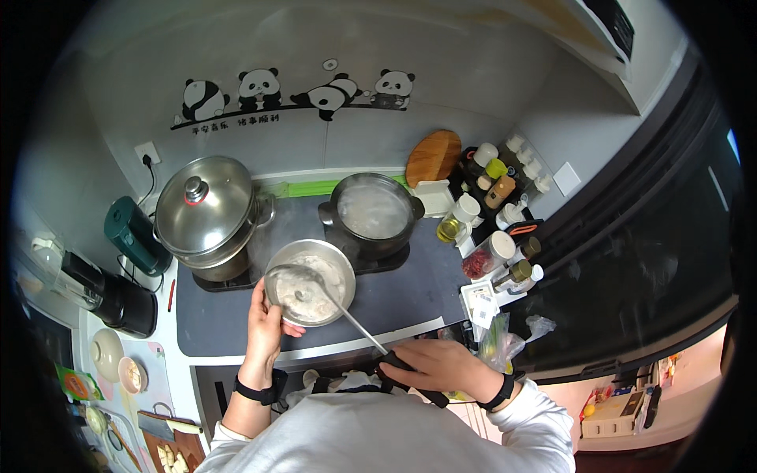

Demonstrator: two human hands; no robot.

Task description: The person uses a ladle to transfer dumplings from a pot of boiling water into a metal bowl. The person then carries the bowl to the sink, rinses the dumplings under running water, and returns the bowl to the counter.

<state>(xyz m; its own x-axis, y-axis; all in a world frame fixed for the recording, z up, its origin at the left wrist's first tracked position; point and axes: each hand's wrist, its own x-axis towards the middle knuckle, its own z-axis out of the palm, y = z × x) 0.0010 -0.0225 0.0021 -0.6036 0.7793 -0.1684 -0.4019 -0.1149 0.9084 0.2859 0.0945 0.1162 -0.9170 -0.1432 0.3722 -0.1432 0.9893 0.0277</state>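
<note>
My left hand (266,325) grips a steel bowl (351,277) by its lower left side, above the dark stove top. Inside the bowl lies a pale, powdery or pasty mass (319,293). My right hand (441,364) is closed around the black handle of a long steel ladle (356,325), whose head rests in or just over the bowl. Behind the bowl, a dark pot (331,211) without a lid holds steaming, cloudy liquid. To the left stands a large lidded steel pot (169,236).
Seasoning jars and bottles (489,256) crowd the right, near a round wooden board (434,158). A green kettle (136,234) and a black appliance (130,307) stand at left. A cleaver (156,426) and cut pale pieces (169,457) lie on a cutting board at lower left.
</note>
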